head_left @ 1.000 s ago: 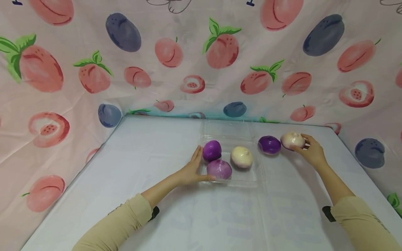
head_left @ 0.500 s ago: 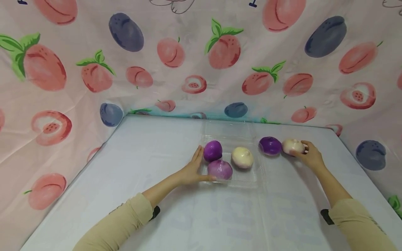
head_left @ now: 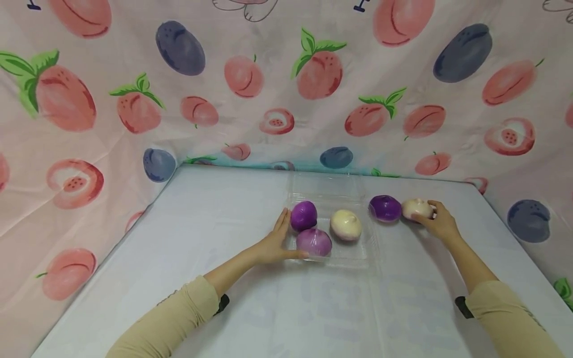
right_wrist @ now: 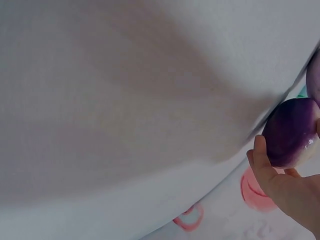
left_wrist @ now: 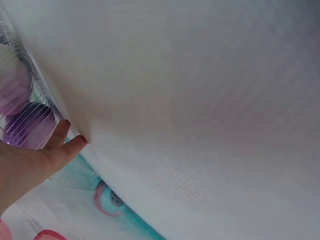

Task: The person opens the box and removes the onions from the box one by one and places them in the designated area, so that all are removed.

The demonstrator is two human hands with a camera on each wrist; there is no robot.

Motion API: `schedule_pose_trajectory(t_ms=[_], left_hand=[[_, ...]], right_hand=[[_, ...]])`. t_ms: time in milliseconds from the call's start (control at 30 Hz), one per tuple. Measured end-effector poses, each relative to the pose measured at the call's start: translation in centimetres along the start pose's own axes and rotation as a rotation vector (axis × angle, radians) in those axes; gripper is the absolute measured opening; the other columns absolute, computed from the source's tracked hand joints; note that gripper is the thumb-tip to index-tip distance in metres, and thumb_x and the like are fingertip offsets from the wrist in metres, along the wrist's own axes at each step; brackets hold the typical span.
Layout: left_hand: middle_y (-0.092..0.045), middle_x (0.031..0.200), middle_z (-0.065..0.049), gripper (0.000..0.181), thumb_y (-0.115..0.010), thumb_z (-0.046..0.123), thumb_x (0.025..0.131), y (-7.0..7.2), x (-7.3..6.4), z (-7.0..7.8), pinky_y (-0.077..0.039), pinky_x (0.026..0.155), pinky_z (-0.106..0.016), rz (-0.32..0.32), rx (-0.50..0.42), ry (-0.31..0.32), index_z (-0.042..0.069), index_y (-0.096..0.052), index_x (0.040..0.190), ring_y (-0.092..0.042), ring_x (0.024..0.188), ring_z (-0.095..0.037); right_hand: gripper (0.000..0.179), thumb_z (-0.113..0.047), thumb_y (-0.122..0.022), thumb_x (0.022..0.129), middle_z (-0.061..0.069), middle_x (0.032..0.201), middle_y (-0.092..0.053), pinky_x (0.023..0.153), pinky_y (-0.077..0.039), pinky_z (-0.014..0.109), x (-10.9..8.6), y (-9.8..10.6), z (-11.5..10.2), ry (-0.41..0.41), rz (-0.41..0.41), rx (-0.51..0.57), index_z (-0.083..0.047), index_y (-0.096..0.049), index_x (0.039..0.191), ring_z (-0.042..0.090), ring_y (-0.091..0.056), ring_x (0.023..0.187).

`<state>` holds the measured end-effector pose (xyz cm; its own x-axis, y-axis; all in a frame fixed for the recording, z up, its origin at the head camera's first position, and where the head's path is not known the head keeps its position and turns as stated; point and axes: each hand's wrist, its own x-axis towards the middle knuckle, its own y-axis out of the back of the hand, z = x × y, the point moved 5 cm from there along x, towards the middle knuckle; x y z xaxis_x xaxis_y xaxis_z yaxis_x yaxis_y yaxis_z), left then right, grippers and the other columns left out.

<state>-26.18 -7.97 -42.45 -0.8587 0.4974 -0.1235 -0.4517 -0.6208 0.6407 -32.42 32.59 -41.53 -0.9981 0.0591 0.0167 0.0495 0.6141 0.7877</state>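
A clear plastic box [head_left: 353, 261] holds a purple onion [head_left: 304, 216], a lighter purple onion [head_left: 314, 242] and a cream-white onion [head_left: 346, 225]. Against the box's left side and front left corner lies my left hand [head_left: 273, 247], fingers straight and thumb stretched along the front edge; in the left wrist view its fingertips are at the ribbed wall. To the right of the box, my right hand [head_left: 440, 223] grips a white onion [head_left: 416, 209] between thumb and fingers, low at the tabletop. The right wrist view shows the underside of this held onion [right_wrist: 290, 131] as dark purple.
A dark purple onion [head_left: 385, 208] sits between the box and the held onion, right beside the latter. The box's clear lid [head_left: 327, 184] lies folded back behind it. A fruit-print cloth [head_left: 250, 129] hangs along the back and sides of the white table [head_left: 215, 209].
My right hand has lowered the white onion a little toward the tabletop, beside the dark purple one. The left hand stays at the box.
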Motion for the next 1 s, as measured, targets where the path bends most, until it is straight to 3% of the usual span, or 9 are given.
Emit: schedule_pose_trajectory(t_ms=[400,733,1000], left_hand=[[0.022,0.157,-0.011,0.121,-0.073,0.050,0.077,0.1,0.2,0.0,-0.015,0.116,-0.049,0.003,0.009,0.000,0.004,0.013,0.149,0.003,0.145,-0.034],[0.021,0.157,-0.014,0.121,-0.072,0.050,0.077,-0.2,0.1,0.0,-0.016,0.116,-0.051,0.007,0.007,0.000,0.004,0.012,0.149,0.003,0.145,-0.035],[0.020,0.157,-0.015,0.119,-0.073,0.048,0.078,-0.2,0.2,0.1,-0.016,0.115,-0.052,0.018,0.011,0.003,0.003,0.010,0.149,0.002,0.145,-0.036]], right_hand=[[0.075,-0.031,-0.052,0.093,0.049,0.130,-0.030,0.097,-0.033,0.064,-0.1,0.3,-0.4,0.039,-0.005,0.017,0.019,-0.019,0.138,0.059,-0.034,0.119],[0.065,-0.023,-0.057,0.091,0.047,0.126,-0.035,0.094,-0.031,0.066,-0.6,0.8,-1.1,0.112,0.120,0.014,0.018,-0.030,0.134,0.059,-0.035,0.116],[0.053,-0.016,-0.061,0.091,0.042,0.123,-0.045,0.087,-0.037,0.063,-1.8,1.4,-2.9,0.193,0.284,0.031,0.016,-0.042,0.129,0.055,-0.045,0.107]])
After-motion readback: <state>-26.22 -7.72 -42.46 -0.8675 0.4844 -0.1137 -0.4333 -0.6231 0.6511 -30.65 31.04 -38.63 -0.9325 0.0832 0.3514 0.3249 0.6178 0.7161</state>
